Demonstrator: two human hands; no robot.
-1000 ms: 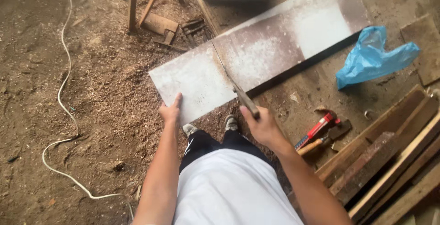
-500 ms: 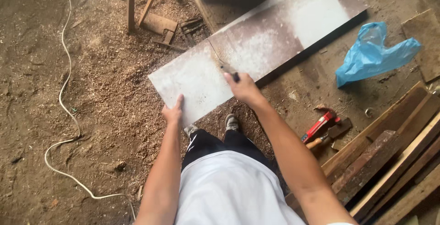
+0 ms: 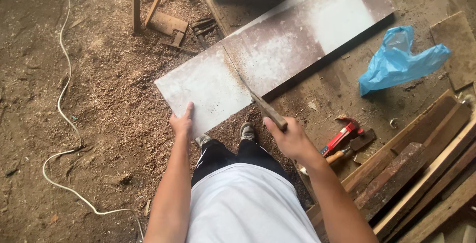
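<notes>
A blue plastic bag (image 3: 399,59) is seen on the sawdust-covered floor (image 3: 99,99). Below and left of the bag, a red-handled hammer (image 3: 342,136) is laid. Stacked timber planks (image 3: 421,159) are found below the bag. A white cable (image 3: 62,99) is run far left of the bag.

Left hand (image 3: 182,123) pressing grey board (image 3: 277,50), right hand (image 3: 292,139) gripping handsaw (image 3: 258,102) (blade in cut), sawdust floor (image 3: 99,99)
</notes>
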